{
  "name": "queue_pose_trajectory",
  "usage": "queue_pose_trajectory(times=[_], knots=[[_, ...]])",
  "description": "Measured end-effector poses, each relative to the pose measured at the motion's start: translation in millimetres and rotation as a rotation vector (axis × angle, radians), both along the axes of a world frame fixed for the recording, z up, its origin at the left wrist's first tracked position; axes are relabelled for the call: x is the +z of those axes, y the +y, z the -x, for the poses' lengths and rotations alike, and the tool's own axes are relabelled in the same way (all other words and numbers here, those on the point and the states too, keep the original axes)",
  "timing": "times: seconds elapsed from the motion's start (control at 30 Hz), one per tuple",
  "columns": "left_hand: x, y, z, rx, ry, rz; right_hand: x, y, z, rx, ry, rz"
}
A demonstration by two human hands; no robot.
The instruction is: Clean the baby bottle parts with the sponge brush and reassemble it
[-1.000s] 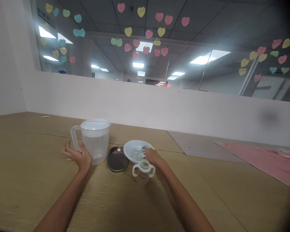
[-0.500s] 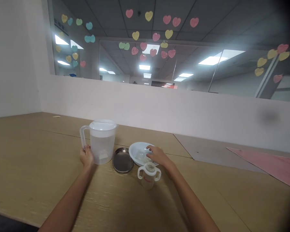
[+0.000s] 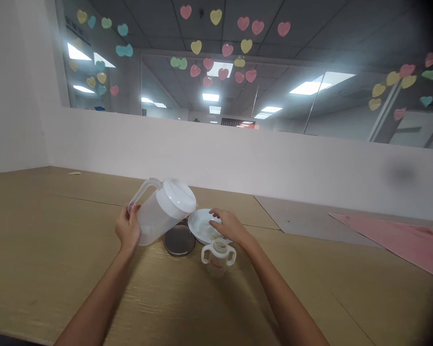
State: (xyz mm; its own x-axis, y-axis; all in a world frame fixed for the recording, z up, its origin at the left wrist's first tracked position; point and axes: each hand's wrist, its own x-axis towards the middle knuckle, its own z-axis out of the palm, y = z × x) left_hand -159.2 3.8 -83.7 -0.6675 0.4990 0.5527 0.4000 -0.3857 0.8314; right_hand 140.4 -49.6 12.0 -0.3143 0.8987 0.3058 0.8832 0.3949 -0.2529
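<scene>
A translucent white pitcher [image 3: 159,216] with a white lid leans to the right, its spout side over the white bowl's left edge. My left hand [image 3: 128,227] grips its handle near the lower end. A round metal dish [image 3: 179,240] lies beneath and beside it. My right hand [image 3: 226,225] hovers at the right side of the white bowl [image 3: 197,228], fingers apart and holding nothing. Some clear item, hard to make out, lies in the bowl. Just in front stands an open bottle [image 3: 217,262] with two white handles, upright.
The wooden table [image 3: 75,250] runs back to a white wall [image 3: 166,149] below a window with heart-shaped stickers. A grey sheet [image 3: 303,223] and a pink sheet [image 3: 386,240] lie at the right. A small pale piece [image 3: 74,173] lies at the back left.
The pitcher was upright and now tilts to the right, held by my left hand. My right hand stays by the bowl with its fingers apart. The view has shifted slightly.
</scene>
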Motion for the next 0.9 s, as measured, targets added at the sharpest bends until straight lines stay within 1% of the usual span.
queue_pose_trajectory(times=[0.23, 0.37, 0.47, 0.57, 0.67, 0.73, 0.83, 0.9], knots=[[7.9, -13, -9, 0.092, 0.161, 0.089, -0.1, -2, 3, 0.08, 0.079, -0.047], [10.5, -19, -16, 0.074, 0.254, 0.067, -0.6, -2, 4, 0.123, 0.097, -0.03], [11.3, -21, -19, 0.053, 0.297, 0.051, 3.8, -5, 2, 0.109, 0.083, -0.002], [11.6, -21, -20, 0.027, 0.292, 0.043, 12.8, -12, -3, 0.1, 0.063, 0.108], [12.0, -21, -20, 0.001, 0.261, 0.022, 20.6, -21, -9, 0.114, 0.012, 0.32], [12.2, -22, -20, -0.004, 0.237, 0.018, 22.2, -26, -11, 0.111, -0.064, 0.409], [12.2, -21, -19, 0.004, 0.217, 0.024, 19.8, -28, -10, 0.091, -0.177, 0.421], [12.1, -21, -18, 0.008, 0.199, 0.03, 17.7, -27, -10, 0.093, -0.208, 0.414]])
